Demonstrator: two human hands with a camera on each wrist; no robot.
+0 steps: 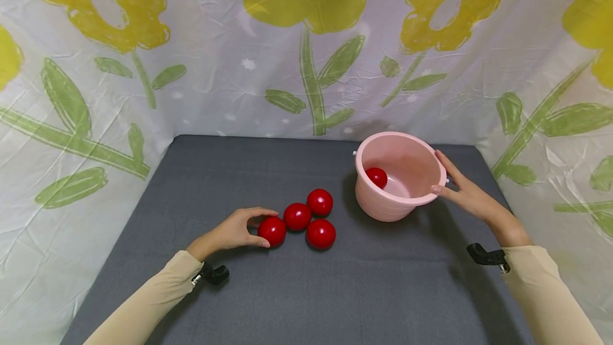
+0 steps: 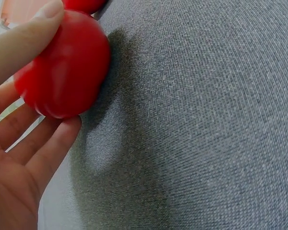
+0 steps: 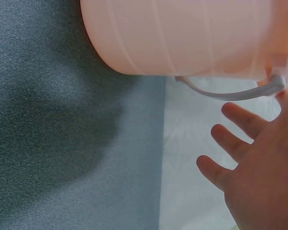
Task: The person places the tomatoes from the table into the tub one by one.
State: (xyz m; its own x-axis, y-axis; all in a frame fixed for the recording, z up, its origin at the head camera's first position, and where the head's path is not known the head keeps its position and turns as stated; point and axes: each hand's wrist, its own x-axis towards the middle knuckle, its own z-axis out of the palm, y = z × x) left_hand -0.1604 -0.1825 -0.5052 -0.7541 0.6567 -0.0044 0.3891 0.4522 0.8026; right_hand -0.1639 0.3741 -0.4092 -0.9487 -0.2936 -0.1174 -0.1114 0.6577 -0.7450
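Note:
My left hand [image 1: 234, 230] has its thumb and fingers around the leftmost red ball [image 1: 272, 231]; in the left wrist view the thumb and fingers [image 2: 57, 139] touch the ball [image 2: 69, 62] from both sides. Three more red balls [image 1: 297, 216] lie close together to its right. At the right stands a pink bucket [image 1: 383, 209] with one red ball [image 1: 377, 177] inside. My right hand [image 1: 471, 196] holds the bucket's rim at its right side. In the right wrist view, three fingers of the right hand [image 3: 266, 158] are spread below the bucket [image 3: 182, 38], off its wall.
A grey cloth [image 1: 306, 292] covers the table. Behind and at both sides hangs a white curtain [image 1: 210, 68] with yellow flowers. A light grey handle [image 3: 230, 95] hangs on the bucket. Dark straps [image 1: 486, 255] circle both wrists.

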